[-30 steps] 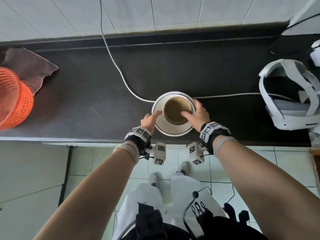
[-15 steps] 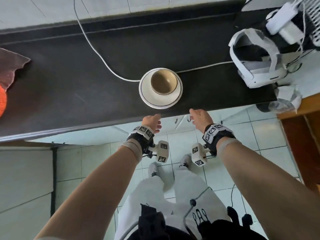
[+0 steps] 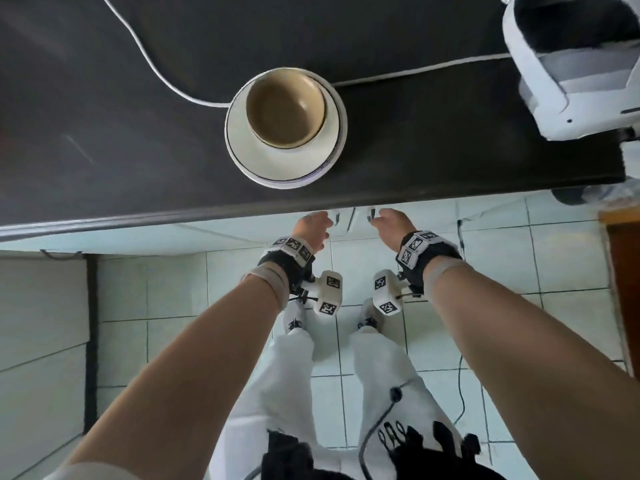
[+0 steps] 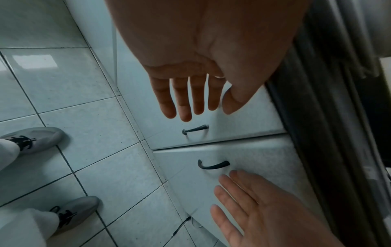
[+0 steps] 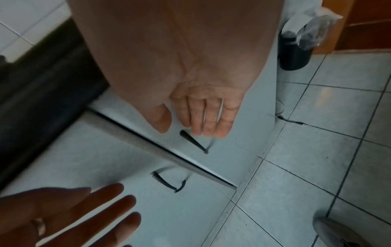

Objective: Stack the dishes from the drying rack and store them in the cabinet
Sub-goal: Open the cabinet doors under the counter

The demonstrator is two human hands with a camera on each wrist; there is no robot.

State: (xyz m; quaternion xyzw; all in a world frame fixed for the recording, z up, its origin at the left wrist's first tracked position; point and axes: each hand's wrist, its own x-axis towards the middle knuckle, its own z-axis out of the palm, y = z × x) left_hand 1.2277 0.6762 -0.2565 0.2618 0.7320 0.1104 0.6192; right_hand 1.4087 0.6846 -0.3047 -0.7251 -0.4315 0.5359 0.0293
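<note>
Reaching below the counter edge, the left hand and right hand hover with fingers straight and spread, each grip apart and holding nothing, just short of two dark cabinet handles. The brown bowl sits on stacked white plates on the counter.

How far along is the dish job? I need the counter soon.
Done: the bowl sits stacked on the plates on the counter. In hand: nothing is held; the left hand and right hand reach, fingers straight, toward the cabinet door handles, not gripping them. Left: open the doors and put the stack inside.
</note>
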